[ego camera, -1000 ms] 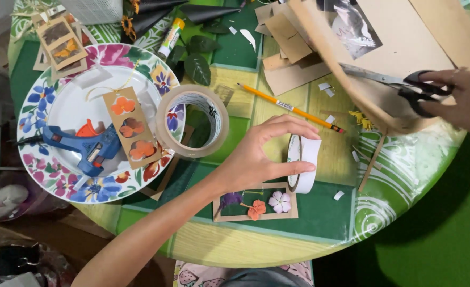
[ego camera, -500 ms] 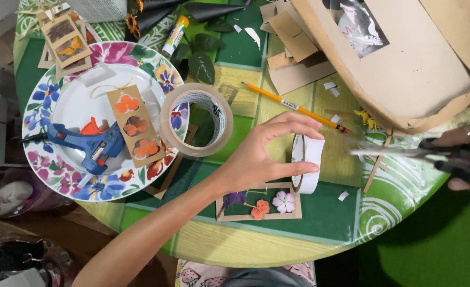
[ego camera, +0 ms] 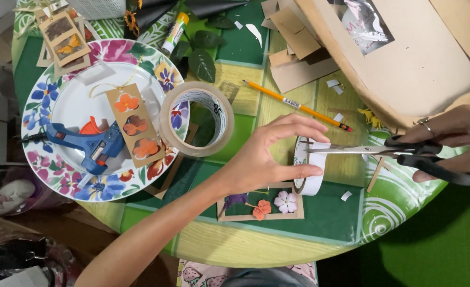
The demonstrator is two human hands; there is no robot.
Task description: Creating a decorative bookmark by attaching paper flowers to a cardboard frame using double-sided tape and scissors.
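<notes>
Round table (ego camera: 256, 250): left hand (ego camera: 269, 157) pinches upright tape roll (ego camera: 308, 167); right hand (ego camera: 453, 141) grips scissors (ego camera: 384, 151), blades pointing left.

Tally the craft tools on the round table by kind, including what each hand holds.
Tape rolls: 2 – clear roll, white roll held upright by the left hand
Scissors: 1, in the right hand, blades at the white roll
Glue gun: 1, on the floral plate
Glue stick: 1
Pencil: 1
Total: 6
</notes>
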